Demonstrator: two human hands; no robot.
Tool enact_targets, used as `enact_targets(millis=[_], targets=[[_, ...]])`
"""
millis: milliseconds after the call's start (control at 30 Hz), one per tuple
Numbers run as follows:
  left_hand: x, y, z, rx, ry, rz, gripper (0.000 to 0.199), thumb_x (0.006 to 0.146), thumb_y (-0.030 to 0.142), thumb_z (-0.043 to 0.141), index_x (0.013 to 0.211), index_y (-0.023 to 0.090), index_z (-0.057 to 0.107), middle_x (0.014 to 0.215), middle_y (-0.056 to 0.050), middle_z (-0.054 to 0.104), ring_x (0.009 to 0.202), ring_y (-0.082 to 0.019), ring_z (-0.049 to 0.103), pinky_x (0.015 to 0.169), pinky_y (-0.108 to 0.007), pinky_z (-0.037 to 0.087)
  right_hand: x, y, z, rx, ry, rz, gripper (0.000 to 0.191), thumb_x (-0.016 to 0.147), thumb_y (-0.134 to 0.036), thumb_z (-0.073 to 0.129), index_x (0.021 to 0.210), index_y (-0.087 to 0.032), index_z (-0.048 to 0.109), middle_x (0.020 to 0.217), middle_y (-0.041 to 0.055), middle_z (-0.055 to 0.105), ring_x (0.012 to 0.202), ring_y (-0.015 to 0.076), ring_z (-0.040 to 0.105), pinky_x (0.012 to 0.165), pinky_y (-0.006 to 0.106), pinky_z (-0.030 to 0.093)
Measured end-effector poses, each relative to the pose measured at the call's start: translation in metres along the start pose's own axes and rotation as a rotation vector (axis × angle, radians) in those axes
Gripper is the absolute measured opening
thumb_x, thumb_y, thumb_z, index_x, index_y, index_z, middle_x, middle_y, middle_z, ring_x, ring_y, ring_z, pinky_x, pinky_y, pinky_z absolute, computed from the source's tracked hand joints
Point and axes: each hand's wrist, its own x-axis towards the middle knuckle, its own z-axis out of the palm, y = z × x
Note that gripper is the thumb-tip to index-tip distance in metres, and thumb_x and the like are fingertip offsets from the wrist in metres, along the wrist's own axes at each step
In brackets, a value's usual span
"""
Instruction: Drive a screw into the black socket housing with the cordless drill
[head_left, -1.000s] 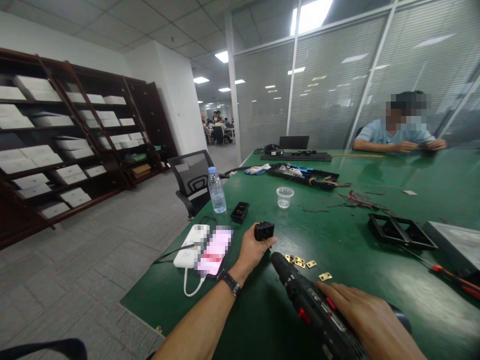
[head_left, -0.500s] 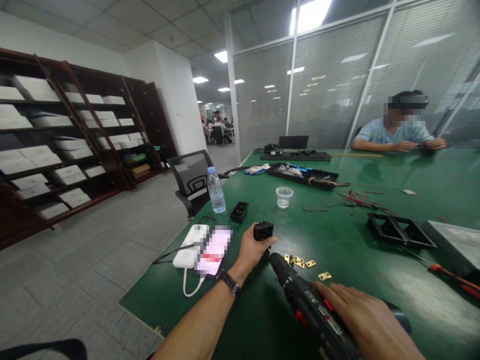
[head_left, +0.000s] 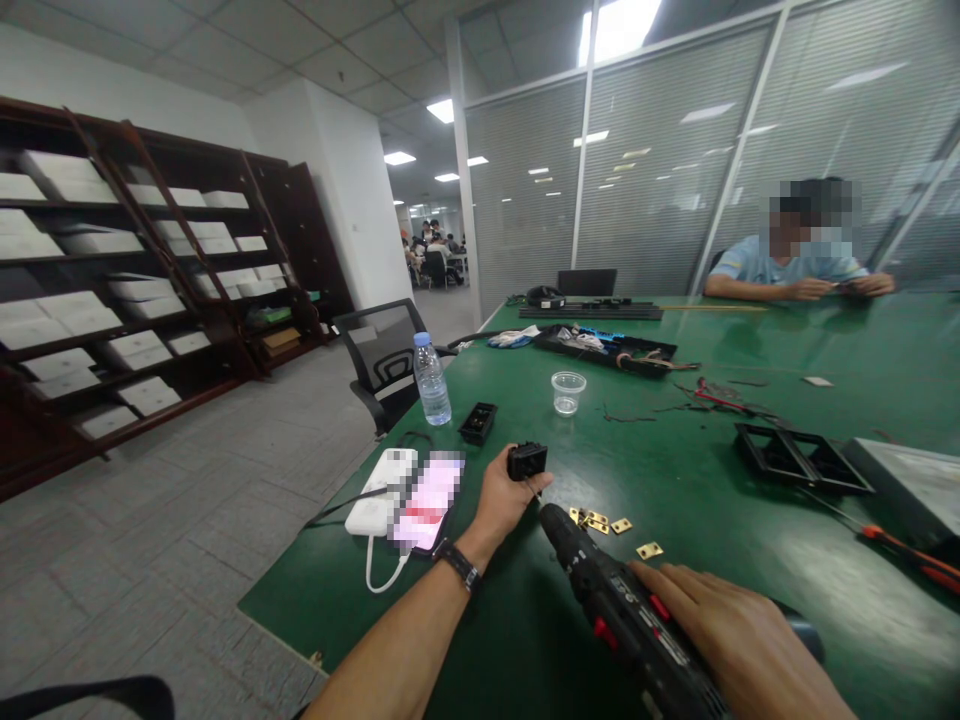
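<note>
My left hand (head_left: 504,494) is closed around a small black plastic part (head_left: 528,461), held just above the table. My right hand (head_left: 739,625) grips a black cordless power drill (head_left: 634,615) with red switches. The drill's thin bit points up and away from me and reaches the underside of the black part; whether it touches a screw is too small to tell. Several brass plates (head_left: 598,521) with holes lie on the table right of the drill's nose. A second small black part (head_left: 478,423) rests on the table beyond my left hand.
On the green table (head_left: 322,600) are a white power bank (head_left: 381,490), a phone (head_left: 427,505), a water bottle (head_left: 431,380) and a clear cup (head_left: 568,395). A black frame (head_left: 801,460) and a screwdriver (head_left: 907,555) lie to the right. Another person (head_left: 787,260) sits across.
Almost nothing differs: both hands, the drill and the black part keep their places, apart from a very slight shift of the drill. The person across has moved the head a little.
</note>
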Motion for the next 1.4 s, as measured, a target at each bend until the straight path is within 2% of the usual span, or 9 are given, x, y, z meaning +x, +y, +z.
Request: enact_targets(millis=[133, 267, 467, 567, 700, 833, 1033, 1233, 1400], targets=[[-0.0006, 0.0027, 0.0008, -0.004, 0.010, -0.008, 0.041, 0.061, 0.035, 0.091, 0.081, 0.016, 0.061, 0.077, 0.003, 0.059, 0.074, -0.012, 0.051, 0.073, -0.024, 0.041, 0.0001, -0.0009, -0.0013, 0.056, -0.013, 0.014, 0.046, 0.082, -0.025, 0.060, 0.128, -0.024, 0.065, 0.102, 0.0077, 0.073, 0.088, 0.0242, 0.072, 0.075, 0.033, 0.059], [-0.0013, 0.0041, 0.0014, -0.023, 0.015, -0.018, 0.041, 0.061, 0.035, 0.091, 0.082, 0.016, 0.061, 0.078, 0.003, 0.060, 0.074, -0.012, 0.051, 0.073, -0.024, 0.042, -0.0022, 0.0010, 0.0022, 0.007, 0.014, -0.002, 0.042, 0.084, -0.020, 0.053, 0.124, -0.023, 0.067, 0.104, 0.0092, 0.073, 0.083, 0.0239, 0.072, 0.075, 0.036, 0.060], [-0.0019, 0.0038, 0.0013, -0.002, 0.010, -0.020, 0.038, 0.064, 0.032, 0.090, 0.085, 0.016, 0.062, 0.079, 0.003, 0.059, 0.076, -0.012, 0.051, 0.073, -0.024, 0.042, -0.0048, 0.0034, 0.0057, 0.014, -0.011, 0.000, 0.045, 0.086, -0.021, 0.054, 0.129, -0.023, 0.064, 0.106, 0.0107, 0.073, 0.092, 0.0257, 0.072, 0.080, 0.038, 0.060], [-0.0013, 0.0038, 0.0014, -0.005, 0.016, -0.020, 0.038, 0.064, 0.032, 0.089, 0.086, 0.016, 0.063, 0.080, 0.002, 0.060, 0.077, -0.013, 0.052, 0.074, -0.024, 0.042, -0.0032, 0.0018, 0.0038, -0.024, -0.007, -0.020, 0.040, 0.087, -0.023, 0.053, 0.124, -0.020, 0.066, 0.107, 0.0117, 0.073, 0.088, 0.0258, 0.072, 0.077, 0.039, 0.061], [-0.0006, 0.0023, 0.0013, -0.014, 0.007, -0.013, 0.038, 0.064, 0.031, 0.089, 0.085, 0.016, 0.062, 0.080, 0.002, 0.060, 0.077, -0.013, 0.052, 0.074, -0.024, 0.042, -0.0010, 0.0005, 0.0027, -0.014, 0.015, -0.012, 0.042, 0.087, -0.025, 0.052, 0.126, -0.019, 0.065, 0.100, 0.0109, 0.073, 0.083, 0.0246, 0.072, 0.072, 0.036, 0.061], [-0.0008, 0.0008, 0.0012, -0.009, 0.016, -0.013, 0.038, 0.064, 0.032, 0.089, 0.085, 0.016, 0.062, 0.080, 0.003, 0.059, 0.077, -0.013, 0.052, 0.074, -0.024, 0.042, -0.0004, 0.0015, 0.0032, -0.045, 0.024, -0.037, 0.042, 0.083, -0.022, 0.054, 0.122, -0.020, 0.067, 0.106, 0.0116, 0.074, 0.084, 0.0259, 0.072, 0.072, 0.038, 0.061], [-0.0017, 0.0040, 0.0017, -0.010, 0.021, -0.013, 0.040, 0.062, 0.034, 0.091, 0.083, 0.016, 0.063, 0.079, 0.002, 0.060, 0.076, -0.013, 0.052, 0.074, -0.025, 0.043, -0.0010, 0.0004, 0.0027, 0.021, -0.045, 0.017, 0.047, 0.081, -0.032, 0.064, 0.127, -0.022, 0.064, 0.105, 0.0106, 0.073, 0.092, 0.0274, 0.073, 0.079, 0.039, 0.061], [-0.0006, 0.0034, 0.0013, -0.006, 0.031, -0.026, 0.044, 0.059, 0.038, 0.092, 0.082, 0.016, 0.063, 0.078, 0.002, 0.061, 0.075, -0.013, 0.053, 0.075, -0.025, 0.043, 0.0014, -0.0026, 0.0009, -0.032, -0.025, -0.033, 0.043, 0.080, -0.026, 0.060, 0.122, -0.020, 0.067, 0.103, 0.0114, 0.073, 0.083, 0.0270, 0.073, 0.073, 0.041, 0.062], [0.0008, -0.0018, 0.0003, 0.010, 0.011, 0.000, 0.040, 0.063, 0.036, 0.090, 0.083, 0.016, 0.063, 0.079, 0.002, 0.060, 0.076, -0.013, 0.051, 0.073, -0.024, 0.042, 0.0000, -0.0020, 0.0016, -0.021, -0.018, -0.007, 0.041, 0.081, -0.025, 0.059, 0.122, -0.021, 0.067, 0.101, 0.0099, 0.074, 0.084, 0.0257, 0.073, 0.072, 0.037, 0.062]])
